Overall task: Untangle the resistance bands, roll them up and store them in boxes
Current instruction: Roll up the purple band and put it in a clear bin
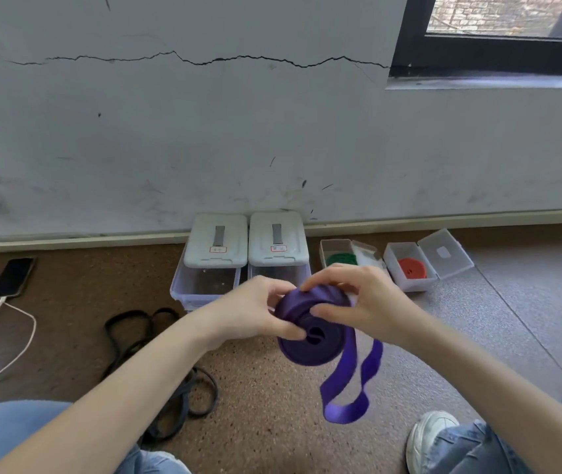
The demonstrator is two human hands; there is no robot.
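A speckled brown floor [259, 388] is seen running up to a cracked white wall [204, 131], with a dark-framed window [498, 46] at the upper right. Against the wall two lidded white storage boxes [245, 241] are set side by side. Just right of these boxes, a small open box [336, 249] is seen holding a rolled green band [341, 258], and further right another open box [409, 268] holds a rolled red band [412, 267]. In front of the storage boxes, a partly rolled purple band [314, 336] is held in the air by both hands. The roll is pinched by the left hand [259, 309], its thumb laid at the roll's centre, and gripped from above by the curled fingers of the right hand [358, 299]; a loose purple loop hangs below the roll. Left of the storage boxes, tangled black bands [156, 340] lie on the floor, and further left a phone [12, 277] is seen with a white cable [5, 336] plugged in.
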